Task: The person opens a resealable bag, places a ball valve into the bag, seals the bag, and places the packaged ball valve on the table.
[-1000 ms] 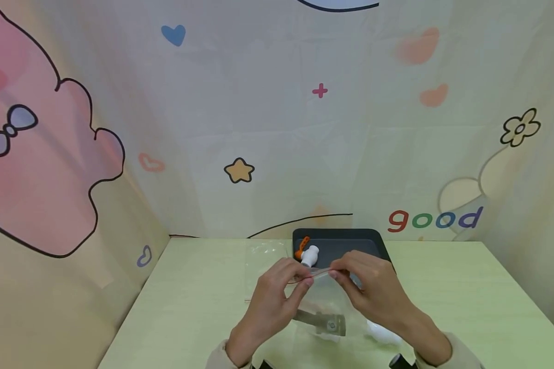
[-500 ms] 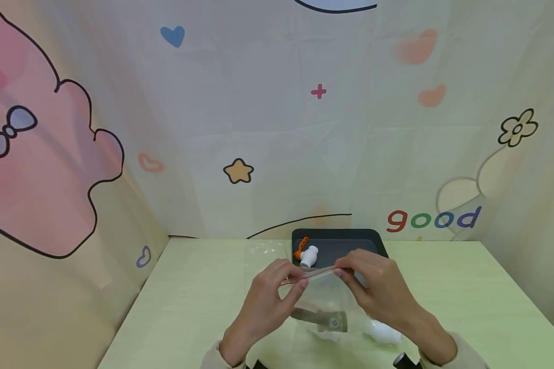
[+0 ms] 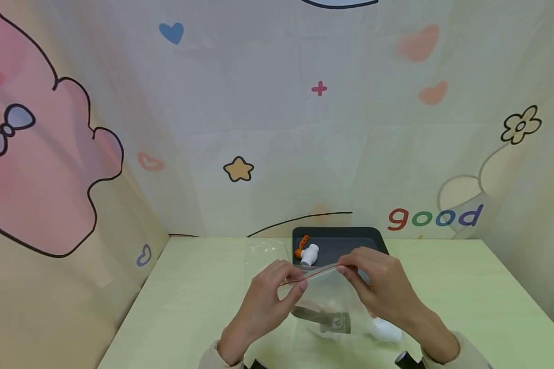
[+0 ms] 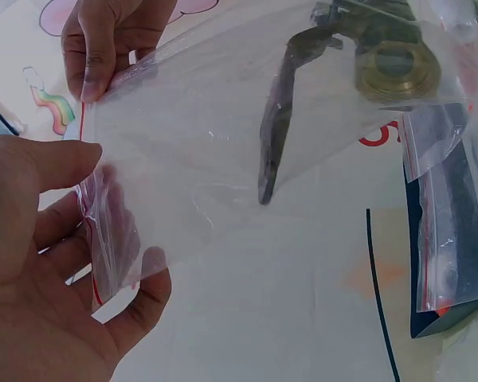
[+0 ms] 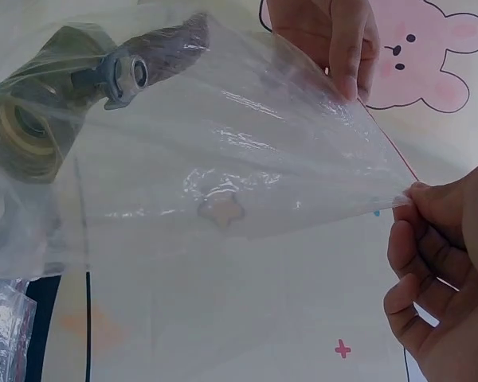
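A clear zip bag (image 3: 320, 289) with a red line along its zip hangs between my hands. Inside lies a brass valve (image 5: 33, 119) with a dark lever handle (image 4: 277, 119), low in the bag. My left hand (image 3: 265, 300) pinches the zip edge between thumb and fingers. At the other end of that edge, my right hand (image 3: 385, 287) pinches the corner with thumb and forefinger. The zip is stretched between them; whether it is sealed all along I cannot tell.
At the back stands a dark tray (image 3: 351, 245) with a white valve (image 3: 310, 254) with an orange handle at its left. Another clear bag (image 3: 265, 251) lies left of the tray. A white object (image 3: 386, 330), partly hidden, lies by the right forearm.
My hands have drawn a little apart along the zip edge, the left one leftwards and the right one rightwards. More of the red line shows between them. Both keep their pinch on the bag.
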The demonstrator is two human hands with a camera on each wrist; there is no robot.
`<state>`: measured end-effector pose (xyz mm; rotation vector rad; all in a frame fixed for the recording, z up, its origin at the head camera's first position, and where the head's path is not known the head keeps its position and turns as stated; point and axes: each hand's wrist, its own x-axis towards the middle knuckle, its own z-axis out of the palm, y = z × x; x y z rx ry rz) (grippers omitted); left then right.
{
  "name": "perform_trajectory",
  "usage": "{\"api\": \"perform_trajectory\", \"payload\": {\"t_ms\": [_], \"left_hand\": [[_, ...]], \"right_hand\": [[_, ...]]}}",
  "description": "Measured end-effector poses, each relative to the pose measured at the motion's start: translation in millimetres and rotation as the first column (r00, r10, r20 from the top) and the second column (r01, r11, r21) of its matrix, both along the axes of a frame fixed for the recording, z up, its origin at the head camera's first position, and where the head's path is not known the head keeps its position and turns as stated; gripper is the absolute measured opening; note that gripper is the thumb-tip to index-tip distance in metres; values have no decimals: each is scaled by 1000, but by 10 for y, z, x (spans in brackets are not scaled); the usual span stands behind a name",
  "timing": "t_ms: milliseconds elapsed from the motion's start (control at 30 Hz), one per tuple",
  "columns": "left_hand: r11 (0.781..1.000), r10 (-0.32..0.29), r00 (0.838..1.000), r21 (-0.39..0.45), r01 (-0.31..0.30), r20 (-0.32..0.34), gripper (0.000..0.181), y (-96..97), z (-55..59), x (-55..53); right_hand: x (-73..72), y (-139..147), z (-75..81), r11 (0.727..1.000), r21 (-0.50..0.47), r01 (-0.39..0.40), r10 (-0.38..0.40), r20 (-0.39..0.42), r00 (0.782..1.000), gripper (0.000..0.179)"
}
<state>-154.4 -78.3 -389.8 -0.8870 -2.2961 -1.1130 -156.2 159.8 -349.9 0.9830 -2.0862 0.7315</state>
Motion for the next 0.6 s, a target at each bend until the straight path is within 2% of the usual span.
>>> {"api": "perform_trajectory", "payload": {"t_ms": [133, 200, 267, 400, 500, 600], "left_hand": [[1000, -21, 999, 8, 21, -37, 5, -4, -34, -8], [1000, -23, 998, 14, 24, -52, 5, 0, -43, -12], [1000, -21, 998, 21, 22, -54, 4, 3, -39, -17], [999, -12, 1000, 37, 12, 12, 4, -11, -32, -15], [999, -12, 998, 40, 9, 66, 4, -35, -40, -13], [999, -19, 998, 38, 16, 57, 4, -57, -60, -23]], "right_hand": [[2, 15, -9, 1000, -8, -6, 6, 7, 1000, 9], [6, 21, -15, 1000, -3, -4, 4, 28, 1000, 3], [4, 25, -15, 1000, -2, -2, 2, 34, 999, 5], [2, 20, -10, 1000, -3, 1, -1, 18, 1000, 4], [5, 17, 2, 1000, -9, 7, -7, -6, 1000, 17], [10, 22, 12, 1000, -11, 10, -10, -11, 1000, 21]]}}
